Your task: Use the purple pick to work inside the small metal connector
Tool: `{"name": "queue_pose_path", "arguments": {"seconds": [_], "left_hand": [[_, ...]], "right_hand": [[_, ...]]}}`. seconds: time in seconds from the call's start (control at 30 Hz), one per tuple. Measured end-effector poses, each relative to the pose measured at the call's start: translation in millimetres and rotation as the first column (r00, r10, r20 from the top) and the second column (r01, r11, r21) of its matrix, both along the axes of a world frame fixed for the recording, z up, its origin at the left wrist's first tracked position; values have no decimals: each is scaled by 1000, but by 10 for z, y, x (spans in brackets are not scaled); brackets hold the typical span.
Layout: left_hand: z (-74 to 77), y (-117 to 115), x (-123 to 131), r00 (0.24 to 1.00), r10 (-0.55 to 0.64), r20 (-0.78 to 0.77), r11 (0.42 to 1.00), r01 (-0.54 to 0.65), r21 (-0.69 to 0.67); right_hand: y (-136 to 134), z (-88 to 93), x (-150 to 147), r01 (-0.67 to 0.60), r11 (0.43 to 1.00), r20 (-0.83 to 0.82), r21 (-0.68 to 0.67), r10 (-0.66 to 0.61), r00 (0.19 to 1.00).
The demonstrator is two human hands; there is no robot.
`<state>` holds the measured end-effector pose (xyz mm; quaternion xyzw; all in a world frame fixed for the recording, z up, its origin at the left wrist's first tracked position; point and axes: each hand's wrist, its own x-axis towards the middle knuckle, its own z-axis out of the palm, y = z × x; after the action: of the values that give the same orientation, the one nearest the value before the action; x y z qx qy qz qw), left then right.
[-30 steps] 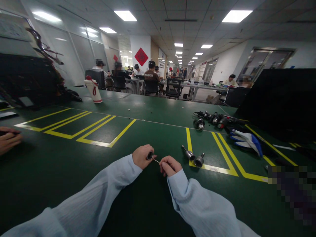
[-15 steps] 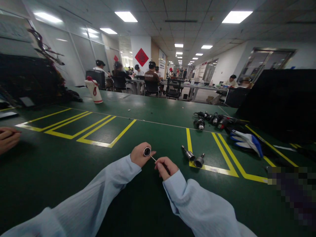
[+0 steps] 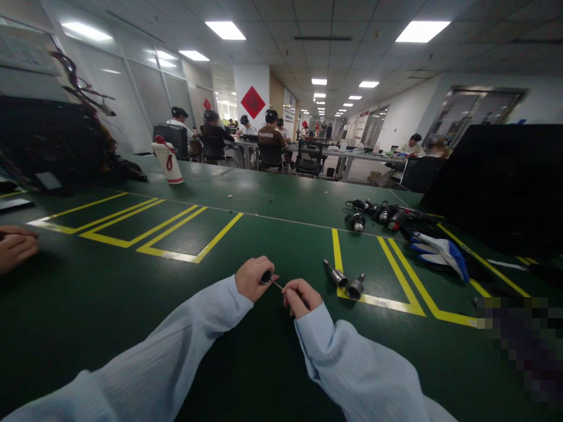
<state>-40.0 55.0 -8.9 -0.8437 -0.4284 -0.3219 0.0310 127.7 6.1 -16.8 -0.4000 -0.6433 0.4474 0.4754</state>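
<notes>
My left hand (image 3: 251, 278) is closed around a small dark round metal part (image 3: 265, 276), held just above the green table (image 3: 132, 305). My right hand (image 3: 300, 296) pinches a thin stick-like tool (image 3: 277, 285) whose tip reaches the round part. Both wrists, in light blue sleeves, rest on the table near its front middle. Two silver chuck-like parts (image 3: 345, 281) lie on the table just right of my right hand, on a yellow line.
Dark tool parts and cables (image 3: 378, 213) lie further back right, with a blue and white glove (image 3: 440, 249) beside them. A white bottle (image 3: 167, 162) stands far left. Another person's hand (image 3: 15, 247) rests at the left edge. People sit at desks behind.
My left hand lowered and turned the round part, so its open end faces away from the camera. My right hand shifted slightly right with the stick.
</notes>
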Motion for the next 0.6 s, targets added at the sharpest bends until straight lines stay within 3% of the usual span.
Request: {"name": "queue_pose_path", "arguments": {"seconds": [0.17, 0.6], "left_hand": [[29, 7, -4, 983, 58, 172, 998, -53, -38], [38, 0, 16, 943, 117, 311, 993, -116, -23]], "right_hand": [[-10, -65, -92, 35, 997, -21, 73, -34, 999], [4, -134, -100, 20, 989, 22, 146, -24, 999]]}}
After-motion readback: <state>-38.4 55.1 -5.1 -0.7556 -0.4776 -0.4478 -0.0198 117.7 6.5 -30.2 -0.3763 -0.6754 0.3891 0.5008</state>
